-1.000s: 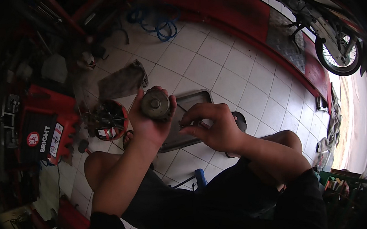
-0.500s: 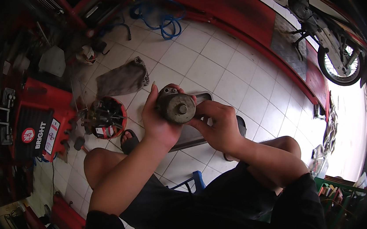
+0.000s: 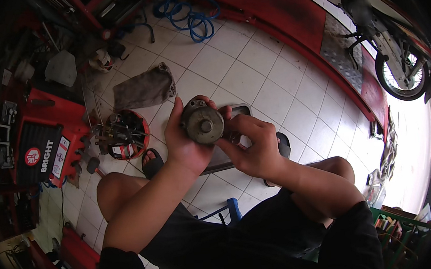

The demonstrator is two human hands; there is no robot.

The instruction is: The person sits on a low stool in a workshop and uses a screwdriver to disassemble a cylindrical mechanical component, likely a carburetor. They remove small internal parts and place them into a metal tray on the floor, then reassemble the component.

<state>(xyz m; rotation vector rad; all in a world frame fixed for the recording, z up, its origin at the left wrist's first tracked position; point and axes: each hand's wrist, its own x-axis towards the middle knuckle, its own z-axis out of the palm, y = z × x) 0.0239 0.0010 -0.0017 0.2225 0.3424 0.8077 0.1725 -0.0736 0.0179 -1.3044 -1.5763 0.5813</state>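
A grey, cylindrical starter motor (image 3: 206, 126) is held up in front of me, its round end with a central boss facing me. My left hand (image 3: 188, 150) wraps its left side and underside, fingertips showing behind the top. At the motor's right edge, the bent fingers and thumb of my right hand (image 3: 254, 146) close on its side; the exact contact points are partly hidden. Below both hands a dark grey metal tray (image 3: 243, 110) lies on the floor, mostly covered by them.
A grey cloth (image 3: 143, 87) lies on the tiles beyond a round red tub of tools (image 3: 145, 136). At left stands a red toolbox (image 3: 64, 123). A blue hose (image 3: 197, 24) coils at the far side. A motorcycle (image 3: 371, 26) stands on a red lift (image 3: 293, 20) at right.
The motor has tilted slightly in my hands, so its end face sits a little further left and higher. My right fingers have shifted slightly at its edge.
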